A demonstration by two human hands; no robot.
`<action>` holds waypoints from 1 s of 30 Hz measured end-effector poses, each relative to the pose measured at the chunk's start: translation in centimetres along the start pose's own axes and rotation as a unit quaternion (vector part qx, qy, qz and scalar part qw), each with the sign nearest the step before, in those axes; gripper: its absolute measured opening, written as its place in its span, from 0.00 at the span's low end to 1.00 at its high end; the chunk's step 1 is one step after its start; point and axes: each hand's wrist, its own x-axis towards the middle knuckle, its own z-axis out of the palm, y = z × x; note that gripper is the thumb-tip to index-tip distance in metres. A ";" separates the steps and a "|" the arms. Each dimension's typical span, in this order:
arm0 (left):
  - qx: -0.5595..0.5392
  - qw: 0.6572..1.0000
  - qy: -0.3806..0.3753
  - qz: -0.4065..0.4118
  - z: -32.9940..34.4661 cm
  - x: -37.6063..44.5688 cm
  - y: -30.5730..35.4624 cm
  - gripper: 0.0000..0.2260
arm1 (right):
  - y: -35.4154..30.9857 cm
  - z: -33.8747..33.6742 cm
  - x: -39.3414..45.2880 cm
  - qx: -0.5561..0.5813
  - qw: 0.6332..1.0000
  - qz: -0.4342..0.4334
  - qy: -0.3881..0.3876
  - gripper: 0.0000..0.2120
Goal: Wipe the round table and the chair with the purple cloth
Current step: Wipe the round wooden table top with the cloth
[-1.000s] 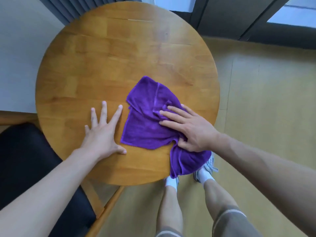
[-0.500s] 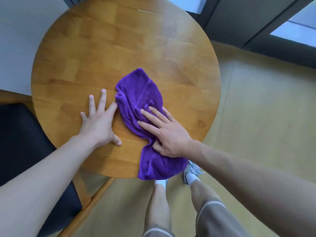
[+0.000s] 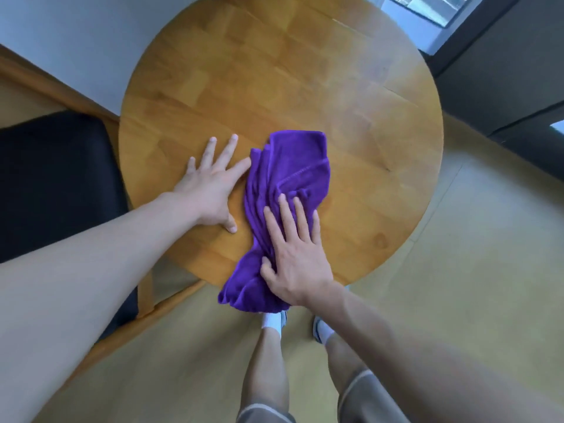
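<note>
Seen from above, a round wooden worktop [image 3: 274,71] fills the upper middle of the view. A purple cloth [image 3: 287,184] lies bunched in long folds on its near half, running from about the centre of the worktop down to the 6 o'clock edge, where its lower end hangs over the rim. The right hand [image 3: 294,257] rests flat on the cloth's lower part, fingers straight and slightly spread, thumb tucked against the folds, pressing the fabric to the wood. The left hand [image 3: 210,190] lies at 9 o'clock from the cloth, palm down on the bare wood, fingers straight and fanned wide, holding nothing; its index fingertip is just beside the cloth's left edge. A chair with a black seat [image 3: 52,184] and wooden frame stands at the worktop's 8 o'clock side, partly tucked under the rim. Below the worktop, at 6 o'clock, the person's bare legs, white socks [image 3: 271,320] and grey shorts show above a pale floor [image 3: 457,270].
</note>
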 end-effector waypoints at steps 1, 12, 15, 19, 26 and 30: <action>-0.002 1.000 0.010 0.002 0.2 -0.2 -0.1 0.64 | 1.4 -0.7 0.1 -0.017 0.998 -0.058 -0.035 0.46; -0.276 0.923 0.102 -0.246 8.3 -7.4 -0.5 0.49 | 2.4 -2.5 1.0 -0.176 0.965 -0.098 -0.168 0.69; -0.304 0.917 0.109 -0.235 7.8 -7.1 -1.5 0.39 | -0.5 -1.7 1.7 -0.146 0.980 -0.040 -0.129 0.69; -0.328 0.919 0.090 -0.200 7.1 -8.4 -3.3 0.31 | -5.9 -0.8 4.6 -0.098 0.990 0.023 -0.103 0.71; -0.366 0.895 0.168 -0.191 8.9 -11.2 -5.0 0.29 | -11.0 -1.8 11.3 -0.110 0.986 -0.008 -0.125 0.67; -0.402 0.839 0.258 -0.262 11.6 -12.5 -3.2 0.30 | -8.0 -4.4 12.3 -0.153 0.981 -0.087 -0.085 0.47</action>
